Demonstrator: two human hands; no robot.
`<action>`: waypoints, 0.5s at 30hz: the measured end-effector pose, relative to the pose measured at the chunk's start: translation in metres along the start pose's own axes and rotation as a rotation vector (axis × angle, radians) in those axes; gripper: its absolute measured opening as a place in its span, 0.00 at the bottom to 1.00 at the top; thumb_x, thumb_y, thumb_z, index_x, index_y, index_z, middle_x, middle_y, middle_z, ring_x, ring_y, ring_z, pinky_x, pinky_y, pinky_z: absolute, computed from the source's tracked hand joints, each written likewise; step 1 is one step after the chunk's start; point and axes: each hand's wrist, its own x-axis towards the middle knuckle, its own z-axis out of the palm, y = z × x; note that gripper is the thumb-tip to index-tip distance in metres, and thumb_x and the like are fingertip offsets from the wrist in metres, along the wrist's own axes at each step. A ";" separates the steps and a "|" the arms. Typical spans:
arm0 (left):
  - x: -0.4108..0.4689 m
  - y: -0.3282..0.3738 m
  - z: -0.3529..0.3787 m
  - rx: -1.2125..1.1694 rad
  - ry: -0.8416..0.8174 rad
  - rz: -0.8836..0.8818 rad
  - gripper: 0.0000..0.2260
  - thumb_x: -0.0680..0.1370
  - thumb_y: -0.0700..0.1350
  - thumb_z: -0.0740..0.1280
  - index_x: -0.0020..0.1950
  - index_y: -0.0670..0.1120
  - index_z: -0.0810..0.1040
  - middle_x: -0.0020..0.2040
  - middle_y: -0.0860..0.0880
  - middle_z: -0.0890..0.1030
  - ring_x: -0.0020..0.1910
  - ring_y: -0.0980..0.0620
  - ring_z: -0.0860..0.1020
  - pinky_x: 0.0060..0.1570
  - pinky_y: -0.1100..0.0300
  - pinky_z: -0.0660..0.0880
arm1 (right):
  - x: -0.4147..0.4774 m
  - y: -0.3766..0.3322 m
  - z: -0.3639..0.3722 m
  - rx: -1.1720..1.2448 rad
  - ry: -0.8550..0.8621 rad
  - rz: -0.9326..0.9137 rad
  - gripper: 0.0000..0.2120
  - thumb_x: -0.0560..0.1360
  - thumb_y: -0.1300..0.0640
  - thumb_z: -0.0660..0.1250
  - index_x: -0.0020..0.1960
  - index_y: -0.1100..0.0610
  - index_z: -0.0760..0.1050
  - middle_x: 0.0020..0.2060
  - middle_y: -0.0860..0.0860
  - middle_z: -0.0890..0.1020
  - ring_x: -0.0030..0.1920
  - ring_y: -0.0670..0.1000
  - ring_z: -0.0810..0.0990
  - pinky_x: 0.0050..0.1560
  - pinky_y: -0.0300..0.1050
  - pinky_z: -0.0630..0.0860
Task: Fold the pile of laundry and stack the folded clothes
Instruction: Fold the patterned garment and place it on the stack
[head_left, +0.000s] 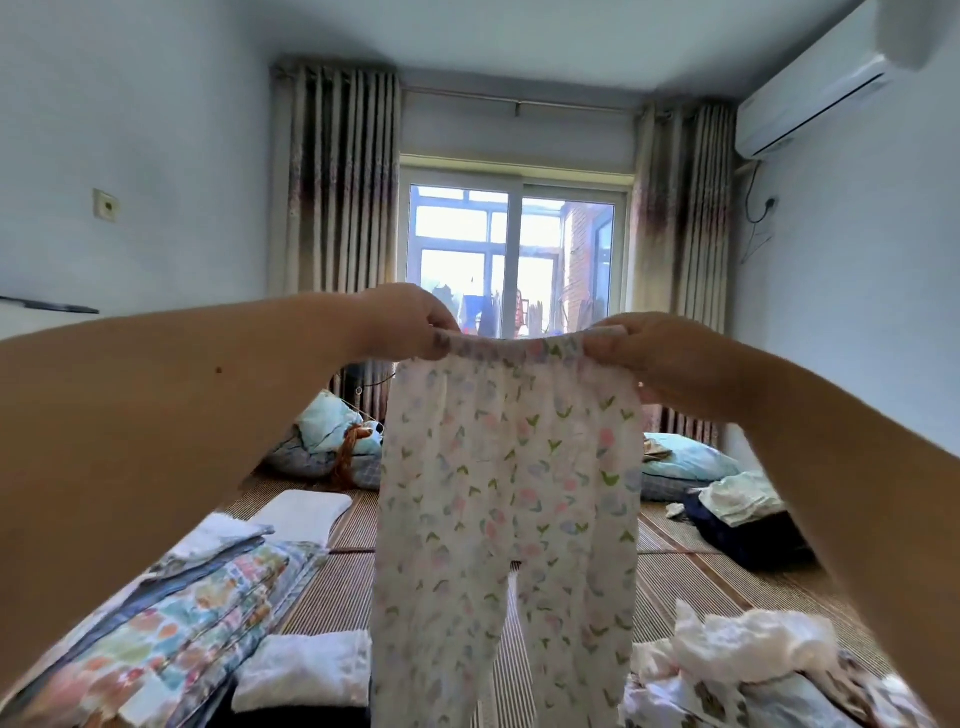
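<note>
Floral pyjama trousers (506, 499): waistband pinched by left hand (410, 322) and right hand (649, 353), unfolded; folded stack (208, 587) lower left, unfolded pile (748, 670) lower right.

White floral trousers (511, 493) hang unfolded, waistband up; crumpled pile (748, 670) right of them, seemingly folded stack (208, 597) left.

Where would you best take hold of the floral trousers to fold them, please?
By the waistband, one end pinched in each hand, coming in from either side, as the left hand and right hand do here. Held by that gathered top edge, the trousers hang flat with both legs straight down, probably ready to fold leg onto leg.
</note>
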 end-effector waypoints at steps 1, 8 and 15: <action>-0.002 -0.004 -0.001 -0.030 -0.007 0.036 0.07 0.78 0.42 0.67 0.53 0.49 0.81 0.48 0.49 0.80 0.52 0.48 0.78 0.54 0.55 0.72 | -0.005 0.000 -0.002 0.098 -0.093 -0.033 0.12 0.78 0.54 0.61 0.51 0.61 0.78 0.42 0.54 0.83 0.44 0.53 0.83 0.45 0.45 0.80; -0.019 0.009 -0.004 -0.400 -0.115 0.234 0.14 0.74 0.33 0.69 0.38 0.53 0.81 0.61 0.50 0.80 0.64 0.52 0.75 0.66 0.50 0.70 | -0.009 -0.004 0.008 0.382 -0.344 -0.131 0.08 0.67 0.56 0.70 0.44 0.56 0.84 0.42 0.54 0.82 0.43 0.50 0.82 0.44 0.42 0.81; -0.023 0.031 0.003 -0.612 -0.202 0.294 0.17 0.70 0.30 0.68 0.32 0.52 0.80 0.69 0.49 0.73 0.70 0.51 0.69 0.67 0.50 0.68 | -0.005 -0.001 0.036 0.507 -0.289 -0.118 0.07 0.69 0.59 0.66 0.44 0.58 0.82 0.42 0.55 0.82 0.44 0.52 0.83 0.45 0.44 0.81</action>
